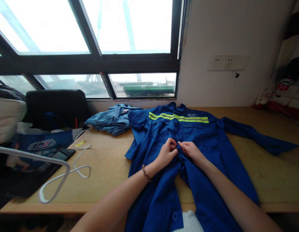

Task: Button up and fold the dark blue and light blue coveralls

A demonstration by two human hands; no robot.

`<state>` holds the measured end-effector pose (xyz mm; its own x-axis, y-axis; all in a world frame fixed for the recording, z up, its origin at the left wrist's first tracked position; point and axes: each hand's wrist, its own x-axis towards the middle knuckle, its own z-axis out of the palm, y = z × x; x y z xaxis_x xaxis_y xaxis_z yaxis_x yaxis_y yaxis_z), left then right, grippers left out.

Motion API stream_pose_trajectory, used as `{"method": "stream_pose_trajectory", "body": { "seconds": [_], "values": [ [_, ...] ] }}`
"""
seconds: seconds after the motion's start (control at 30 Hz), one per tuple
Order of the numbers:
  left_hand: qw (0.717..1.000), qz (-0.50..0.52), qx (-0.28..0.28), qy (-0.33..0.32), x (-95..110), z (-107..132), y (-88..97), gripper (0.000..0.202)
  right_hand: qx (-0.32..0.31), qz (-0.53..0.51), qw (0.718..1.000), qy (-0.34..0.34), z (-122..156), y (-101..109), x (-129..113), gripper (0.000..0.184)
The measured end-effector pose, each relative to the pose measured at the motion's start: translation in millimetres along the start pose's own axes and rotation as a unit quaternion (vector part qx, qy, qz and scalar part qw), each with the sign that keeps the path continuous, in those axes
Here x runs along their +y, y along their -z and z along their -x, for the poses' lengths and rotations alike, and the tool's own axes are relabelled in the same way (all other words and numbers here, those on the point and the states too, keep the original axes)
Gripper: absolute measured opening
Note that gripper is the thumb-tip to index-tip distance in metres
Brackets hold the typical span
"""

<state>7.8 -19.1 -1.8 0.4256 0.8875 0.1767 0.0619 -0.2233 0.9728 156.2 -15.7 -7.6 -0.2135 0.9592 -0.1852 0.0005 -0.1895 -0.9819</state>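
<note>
Left to right on a table (103, 183): a pale-blue garment (110, 119), then a left hand (168, 150) and a right hand (191, 151), equally near, fingertips pinching the front of a blue shirt (200, 137), which lies beneath them, long axis running away toward its collar (175, 107), front parted below the grip, one sleeve (255, 135) stretched out right

- Looks like a lived-in room — perhaps a home.
- Has a window (137, 32) and wall sockets (228, 62) behind the wooden table (110, 164).
- Shows light-blue clothing (113, 120) heaped on the table — printed bag (43, 141) at its left.
</note>
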Motion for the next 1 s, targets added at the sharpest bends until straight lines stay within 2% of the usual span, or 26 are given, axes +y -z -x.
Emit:
{"method": "stream_pose_trajectory", "body": {
  "seconds": [0.1,0.23,0.37,0.5,0.57,0.7,0.77,0.83,0.93,1.0],
  "values": [
    [0.998,0.059,-0.001,0.037,-9,-4,0.7,0.019,0.036,0.072,0.995,0.061,-1,2,1,0.045],
    [0.999,0.018,0.019,0.037,-27,-12,3.4,0.019,0.044,0.187,0.974,0.121,-2,7,0,0.039],
    [0.995,-0.084,0.045,0.005,-40,-24,6.7,0.017,0.021,0.249,0.963,0.104,-9,13,-4,0.031],
    [0.983,-0.169,0.078,0.001,-44,-45,14.0,0.017,0.026,0.296,0.953,0.061,-12,15,-15,0.024],
    [0.975,-0.194,0.105,0.009,-44,-59,19.9,0.016,0.045,0.351,0.933,0.073,-9,14,-19,0.022],
    [0.965,-0.217,0.144,0.021,-45,-85,31.7,0.016,0.103,0.442,0.877,0.159,3,10,-12,0.024],
    [0.970,-0.200,0.136,0.026,-46,-90,35.2,0.016,0.108,0.429,0.880,0.174,6,11,-4,0.028],
    [0.980,-0.158,0.115,0.031,-46,-88,36.1,0.020,0.097,0.400,0.894,0.175,5,15,4,0.026],
    [0.989,-0.099,0.097,0.040,-38,-72,33.1,0.034,0.084,0.351,0.918,0.164,-1,20,8,0.022],
    [0.986,-0.131,0.105,0.023,-27,-55,29.4,0.045,0.082,0.309,0.935,0.152,-6,23,8,0.021]
  ]
}}
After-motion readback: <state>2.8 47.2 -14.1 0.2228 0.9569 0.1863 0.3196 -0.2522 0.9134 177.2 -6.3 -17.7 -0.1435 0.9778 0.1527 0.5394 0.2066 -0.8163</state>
